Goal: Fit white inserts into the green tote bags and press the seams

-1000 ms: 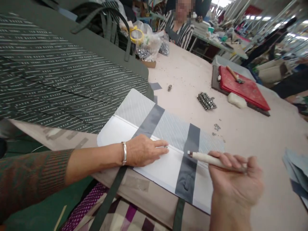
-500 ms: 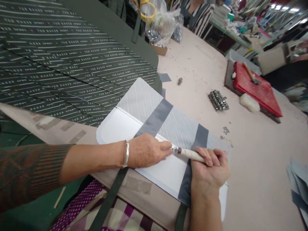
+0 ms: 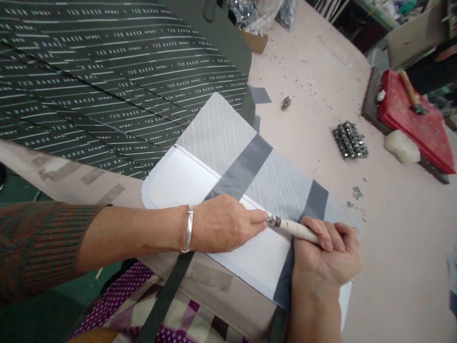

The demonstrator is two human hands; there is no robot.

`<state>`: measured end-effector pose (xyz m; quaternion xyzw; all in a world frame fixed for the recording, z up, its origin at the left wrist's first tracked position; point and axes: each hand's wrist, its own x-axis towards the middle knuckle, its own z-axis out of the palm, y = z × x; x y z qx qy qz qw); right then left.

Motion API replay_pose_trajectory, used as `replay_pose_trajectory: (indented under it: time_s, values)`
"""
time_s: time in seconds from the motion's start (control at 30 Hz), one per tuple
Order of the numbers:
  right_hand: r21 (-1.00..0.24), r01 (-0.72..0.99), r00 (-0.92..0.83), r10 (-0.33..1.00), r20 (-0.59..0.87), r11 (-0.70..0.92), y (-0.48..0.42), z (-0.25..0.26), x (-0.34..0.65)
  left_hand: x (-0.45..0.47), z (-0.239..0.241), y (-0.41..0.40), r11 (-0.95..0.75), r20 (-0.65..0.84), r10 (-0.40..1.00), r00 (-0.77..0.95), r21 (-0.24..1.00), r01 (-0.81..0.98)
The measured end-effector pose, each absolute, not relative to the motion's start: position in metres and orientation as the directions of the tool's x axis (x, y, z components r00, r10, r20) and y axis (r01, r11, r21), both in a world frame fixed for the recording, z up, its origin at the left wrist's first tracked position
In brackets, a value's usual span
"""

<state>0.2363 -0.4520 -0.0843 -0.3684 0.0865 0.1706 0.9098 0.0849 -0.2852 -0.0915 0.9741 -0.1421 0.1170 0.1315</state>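
My right hand (image 3: 330, 247) is wrapped round the pale handle of a hand tool (image 3: 298, 230), whose metal end points left; its exact kind is unclear. The fingers of my left hand (image 3: 228, 224) are pinched at that metal end, and whatever lies between them is too small to make out. Beneath both hands is a flat bag panel (image 3: 171, 178), white on the near half and grey with faint lines on the far half. Dark grey straps (image 3: 246, 162) cross it. The tool meets the panel near the seam between the halves.
Dark green printed fabric (image 3: 117, 85) covers the table's left side. To the right lie a cluster of shiny metal studs (image 3: 350, 140), a smaller clump (image 3: 286, 103) and flat metal bits (image 3: 357, 192). Farther off are a red slab (image 3: 410, 119), a hammer (image 3: 412, 93) and a whitish lump (image 3: 402, 146).
The camera view has shifted closer, so the far table things sit nearer the top and right edges. Both hands keep about the same hold at the same part of the panel.
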Motion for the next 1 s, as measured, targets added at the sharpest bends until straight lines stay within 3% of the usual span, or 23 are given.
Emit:
replay_pose_trajectory:
  time_s: [0.23, 0.4, 0.53, 0.73, 1.0]
  values:
    - [-0.731, -0.279, 0.960, 0.207, -0.189, 0.623, -0.446, -0.076, 0.228, 0.087, -0.095, -0.285, -0.910, 0.313, -0.208, 0.927, 0.286, -0.301]
    - [-0.862, -0.054, 0.953, 0.284, 0.106, 0.504, -0.432, -0.058, 0.204, 0.086, -0.094, -0.286, -0.920, 0.290, -0.217, 0.932, 0.259, -0.295]
    - [-0.873, 0.124, 0.877, 0.359, 0.319, 0.472, -0.424, -0.050, 0.191, 0.085, -0.089, -0.286, -0.931, 0.273, -0.238, 0.932, 0.209, -0.299]
    - [-0.884, 0.011, 0.936, 0.307, 0.174, 0.468, -0.445, -0.058, 0.210, 0.084, -0.087, -0.285, -0.934, 0.263, -0.260, 0.929, 0.178, -0.311]
    - [-0.899, 0.088, 0.913, 0.326, 0.244, 0.428, -0.434, -0.053, 0.200, 0.084, -0.089, -0.285, -0.931, 0.241, -0.263, 0.934, 0.191, -0.312]
